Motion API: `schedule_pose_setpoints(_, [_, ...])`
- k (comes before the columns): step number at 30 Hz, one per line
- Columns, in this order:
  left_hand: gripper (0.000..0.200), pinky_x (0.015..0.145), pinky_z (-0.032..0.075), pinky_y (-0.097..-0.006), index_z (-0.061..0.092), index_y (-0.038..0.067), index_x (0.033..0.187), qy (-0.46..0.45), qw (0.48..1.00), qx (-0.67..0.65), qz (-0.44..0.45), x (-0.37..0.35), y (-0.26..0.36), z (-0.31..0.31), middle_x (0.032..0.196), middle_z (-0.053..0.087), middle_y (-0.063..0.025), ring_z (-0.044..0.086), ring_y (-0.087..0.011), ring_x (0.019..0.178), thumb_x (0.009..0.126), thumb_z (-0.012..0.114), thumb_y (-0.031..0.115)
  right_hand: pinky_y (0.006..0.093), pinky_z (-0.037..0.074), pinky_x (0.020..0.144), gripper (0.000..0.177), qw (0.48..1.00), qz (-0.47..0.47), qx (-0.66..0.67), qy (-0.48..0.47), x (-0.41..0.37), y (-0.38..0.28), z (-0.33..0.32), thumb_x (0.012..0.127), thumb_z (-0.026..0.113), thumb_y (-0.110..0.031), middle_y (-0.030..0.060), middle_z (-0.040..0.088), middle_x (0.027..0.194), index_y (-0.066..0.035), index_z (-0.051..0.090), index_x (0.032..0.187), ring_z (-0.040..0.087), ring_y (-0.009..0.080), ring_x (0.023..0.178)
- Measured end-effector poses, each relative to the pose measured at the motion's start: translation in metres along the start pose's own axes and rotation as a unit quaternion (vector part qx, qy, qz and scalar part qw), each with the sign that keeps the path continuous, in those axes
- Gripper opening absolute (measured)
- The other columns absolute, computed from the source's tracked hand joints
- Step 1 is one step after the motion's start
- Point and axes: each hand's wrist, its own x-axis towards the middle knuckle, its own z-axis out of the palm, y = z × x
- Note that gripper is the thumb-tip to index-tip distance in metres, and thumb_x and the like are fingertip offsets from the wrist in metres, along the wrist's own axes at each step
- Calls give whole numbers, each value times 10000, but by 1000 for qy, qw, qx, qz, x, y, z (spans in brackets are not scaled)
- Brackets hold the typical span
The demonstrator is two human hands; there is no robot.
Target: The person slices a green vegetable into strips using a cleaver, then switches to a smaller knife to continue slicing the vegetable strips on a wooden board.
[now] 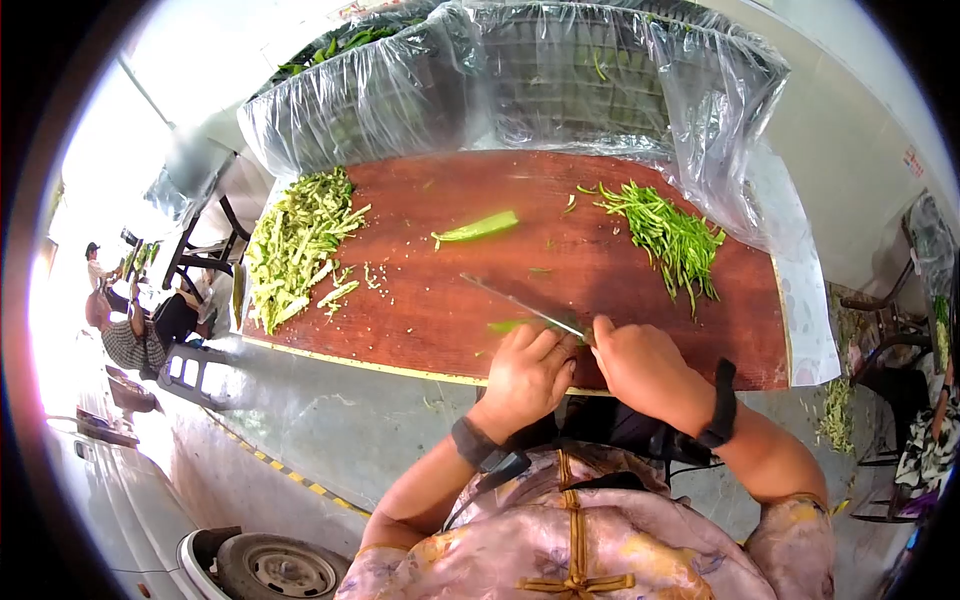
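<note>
My right hand (640,365) grips the handle of a long thin knife (515,303) whose blade points left across the red-brown cutting board (440,210). My left hand (528,372) is closed on a green vegetable piece (507,325) right under the blade at the board's near edge. Another cut green stalk (478,228) lies alone in the middle of the board. A heap of pale green trimmings (295,245) covers the board's left end. A pile of thin dark green strips (668,235) lies at the right.
Clear plastic sheeting (520,75) lines crates behind the board, with greens (340,42) in the left one. People (130,320) sit at far left beside stools. A vehicle wheel (285,570) is at lower left. Chairs (890,330) and scraps on the floor stand at right.
</note>
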Motion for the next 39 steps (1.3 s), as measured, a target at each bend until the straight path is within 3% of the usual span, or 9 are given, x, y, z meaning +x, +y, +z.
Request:
schedule_pose_setpoints(4, [305,877,501,-420,665,41,1102,51,998,-22,19,-2,0,1,1067,632,-110,593,-325,986,805,675,109,508,507,547,211,997,48,21,49,12,9,3,925,602,-171,223,613,629,19,508,925,638,419,613])
schedule_pose_setpoints(10, [306,872,502,-422,660,27,1102,55,998,-21,21,0,2,1,1049,627,-121,591,-328,975,806,674,103,512,522,567,195,997,78,26,-5,-37,-2,-21,914,613,-170,220,637,654,0,519,909,661,413,640])
schedule_pose_setpoints(15, [225,827,499,-424,679,34,1018,56,998,-13,19,0,2,2,979,594,-124,573,-335,915,807,672,112,489,490,525,207,997,68,23,-24,-53,-6,-24,930,613,-174,186,602,613,-16,484,895,624,395,584])
schedule_pose_setpoints(23, [231,835,504,-421,685,36,1017,30,999,-23,10,0,0,3,1001,605,-123,577,-339,930,796,674,103,490,494,525,205,996,74,31,-45,-51,-9,-29,929,609,-169,188,598,603,-8,488,891,623,401,582])
schedule_pose_setpoints(26, [243,844,505,-423,685,32,1026,29,999,-26,2,-1,-1,1,1012,613,-126,581,-340,940,795,677,105,488,531,543,106,995,65,29,-67,-31,-13,-28,888,556,-86,214,624,619,7,508,867,660,399,602])
schedule_pose_setpoints(28, [249,849,505,-423,685,30,1033,32,999,-22,1,1,0,1,1019,617,-126,583,-340,947,795,678,105,491,537,548,103,1000,18,21,-13,-14,-9,-18,863,559,-78,222,640,658,14,515,880,660,412,613])
schedule_pose_setpoints(29, [251,850,506,-425,683,26,1036,46,999,-14,-7,1,0,2,1018,619,-125,585,-340,948,797,679,104,508,503,547,210,999,37,13,-22,-10,-3,-10,924,600,-175,216,620,641,18,518,921,638,404,613])
schedule_pose_setpoints(36, [262,832,512,-422,677,16,1046,50,998,-22,2,1,-4,-3,999,624,-126,589,-341,932,804,681,114,519,504,572,213,1000,2,25,-5,-17,6,-17,917,606,-173,224,615,645,21,519,920,636,417,632])
schedule_pose_setpoints(39, [257,824,513,-418,677,18,1049,38,999,-26,5,0,-3,-4,989,624,-123,588,-340,928,807,677,106,514,503,566,208,998,27,20,-47,-28,4,-21,914,605,-167,221,614,645,21,516,913,632,420,624])
